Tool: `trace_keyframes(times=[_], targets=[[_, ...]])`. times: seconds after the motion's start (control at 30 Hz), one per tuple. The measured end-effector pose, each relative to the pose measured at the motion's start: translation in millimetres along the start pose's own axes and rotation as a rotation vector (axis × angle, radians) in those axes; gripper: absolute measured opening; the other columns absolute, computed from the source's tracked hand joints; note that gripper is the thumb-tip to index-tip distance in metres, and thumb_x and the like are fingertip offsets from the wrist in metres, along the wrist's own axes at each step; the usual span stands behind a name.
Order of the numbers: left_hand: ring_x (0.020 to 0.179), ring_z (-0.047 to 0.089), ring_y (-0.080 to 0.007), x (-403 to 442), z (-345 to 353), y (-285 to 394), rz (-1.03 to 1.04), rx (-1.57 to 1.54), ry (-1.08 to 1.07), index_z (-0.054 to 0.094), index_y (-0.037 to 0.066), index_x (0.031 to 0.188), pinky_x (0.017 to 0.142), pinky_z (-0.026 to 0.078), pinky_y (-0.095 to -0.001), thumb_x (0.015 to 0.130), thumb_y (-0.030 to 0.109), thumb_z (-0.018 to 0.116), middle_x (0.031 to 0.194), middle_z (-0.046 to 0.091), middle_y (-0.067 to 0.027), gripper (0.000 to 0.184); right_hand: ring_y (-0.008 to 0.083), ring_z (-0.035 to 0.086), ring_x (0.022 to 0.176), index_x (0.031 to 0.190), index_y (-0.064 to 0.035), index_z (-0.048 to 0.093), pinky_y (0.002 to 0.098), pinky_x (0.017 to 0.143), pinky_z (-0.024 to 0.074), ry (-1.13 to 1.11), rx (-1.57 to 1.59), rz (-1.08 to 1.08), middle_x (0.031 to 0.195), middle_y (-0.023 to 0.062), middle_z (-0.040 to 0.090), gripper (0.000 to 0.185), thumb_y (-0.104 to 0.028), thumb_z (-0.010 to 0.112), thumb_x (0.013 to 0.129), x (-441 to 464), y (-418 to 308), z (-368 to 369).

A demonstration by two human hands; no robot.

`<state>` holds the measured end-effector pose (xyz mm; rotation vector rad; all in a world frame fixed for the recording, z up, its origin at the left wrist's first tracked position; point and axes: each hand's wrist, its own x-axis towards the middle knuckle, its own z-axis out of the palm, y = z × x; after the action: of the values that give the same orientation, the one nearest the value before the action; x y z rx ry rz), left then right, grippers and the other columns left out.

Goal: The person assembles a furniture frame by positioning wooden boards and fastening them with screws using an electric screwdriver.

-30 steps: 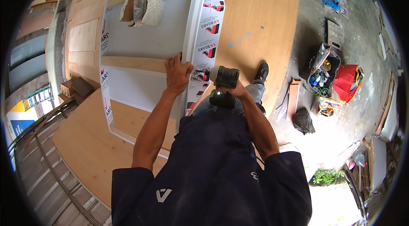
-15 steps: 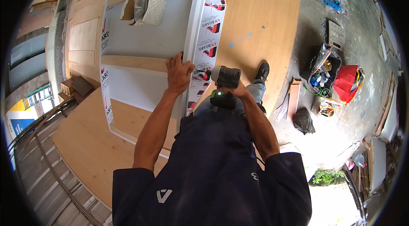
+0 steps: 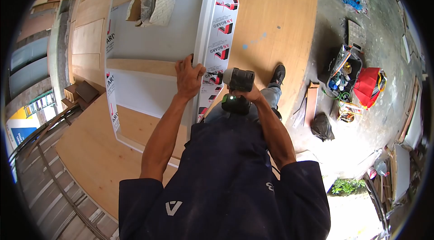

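A white cabinet carcass (image 3: pixel 209 27) with plywood dividers lies before me, its side covered in printed protective film. My left hand (image 3: pixel 189 77) grips the top edge of that side, fingers curled over it where a divider meets it. A small dark bit shows at its fingertips, too hidden to name. In my right hand (image 3: pixel 253 95) is a black cordless drill (image 3: pixel 242 80), gripped by its handle, with a small light glowing near its base. The drill points left at the filmed side, close to my left fingers. Whether its tip touches the panel is hard to see.
An open cardboard box (image 3: pixel 156 8) with a plastic bag sits inside the carcass. Plywood sheet (image 3: pixel 271 18) lies under my shod foot. To the right on the concrete are a tool box (image 3: pixel 346 70), a red bag (image 3: pixel 368 87) and a black plastic bag (image 3: pixel 322 127).
Both hands and the drill hold nearly the same place. The drill has shifted very slightly left, and the view has moved a little.
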<state>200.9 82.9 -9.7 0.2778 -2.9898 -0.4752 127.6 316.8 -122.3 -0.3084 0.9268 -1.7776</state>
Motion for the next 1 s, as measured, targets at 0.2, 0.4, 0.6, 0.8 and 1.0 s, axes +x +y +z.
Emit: trace_keyframes(times=[0.2, 0.4, 0.6, 0.8, 1.0], targets=[[0.110, 0.049, -0.0363, 0, -1, -1, 0.011, -0.019, -0.002, 0.064, 0.010, 0.087, 0.102, 0.027, -0.0516, 0.088, 0.016, 0.061, 0.121, 0.051, -0.0199, 0.007, 0.0115, 0.062, 0.070, 0.096, -0.0031, 0.065, 0.0250, 0.055, 0.0472, -0.012, -0.026, 0.059, 0.082, 0.0050, 0.066, 0.030, 0.005, 0.068, 0.067, 4, -8, 1], [0.110, 0.049, -0.0353, 0, -1, -1, 0.013, -0.022, -0.021, 0.065, 0.011, 0.087, 0.100, 0.027, -0.0505, 0.087, 0.015, 0.062, 0.121, 0.051, -0.0192, 0.005, 0.0096, 0.058, 0.066, 0.095, -0.0036, 0.065, 0.0239, 0.054, 0.0459, 0.002, -0.032, 0.076, 0.079, 0.0037, 0.065, 0.030, 0.004, 0.069, 0.066, 5, -11, 3], [0.111, 0.048, -0.0349, -1, 1, -3, 0.009, -0.022, -0.013, 0.065, 0.011, 0.087, 0.100, 0.027, -0.0502, 0.086, 0.016, 0.063, 0.123, 0.050, -0.0189, 0.006, 0.0096, 0.057, 0.065, 0.093, -0.0030, 0.065, 0.0247, 0.054, 0.0451, -0.020, -0.045, 0.069, 0.078, 0.0034, 0.064, 0.029, 0.005, 0.067, 0.066, 6, -11, 2], [0.114, 0.047, -0.0345, 0, -6, -2, 0.003, -0.002, -0.041, 0.064, 0.010, 0.094, 0.101, 0.028, -0.0480, 0.094, 0.022, 0.056, 0.123, 0.051, -0.0174, 0.015, 0.0102, 0.057, 0.065, 0.093, -0.0022, 0.065, 0.0249, 0.056, 0.0449, -0.003, -0.003, 0.051, 0.078, 0.0039, 0.064, 0.029, 0.004, 0.067, 0.065, 6, -16, 9], [0.083, 0.057, -0.0339, 12, -8, -46, -0.262, -0.521, 0.172, 0.061, 0.003, 0.093, 0.089, 0.040, -0.0387, 0.102, 0.027, 0.044, 0.088, 0.063, -0.0162, 0.031, 0.0110, 0.059, 0.067, 0.097, -0.0018, 0.065, 0.0247, 0.057, 0.0461, 0.014, 0.028, 0.065, 0.081, 0.0050, 0.065, 0.031, 0.003, 0.069, 0.066, 6, -17, 8]])
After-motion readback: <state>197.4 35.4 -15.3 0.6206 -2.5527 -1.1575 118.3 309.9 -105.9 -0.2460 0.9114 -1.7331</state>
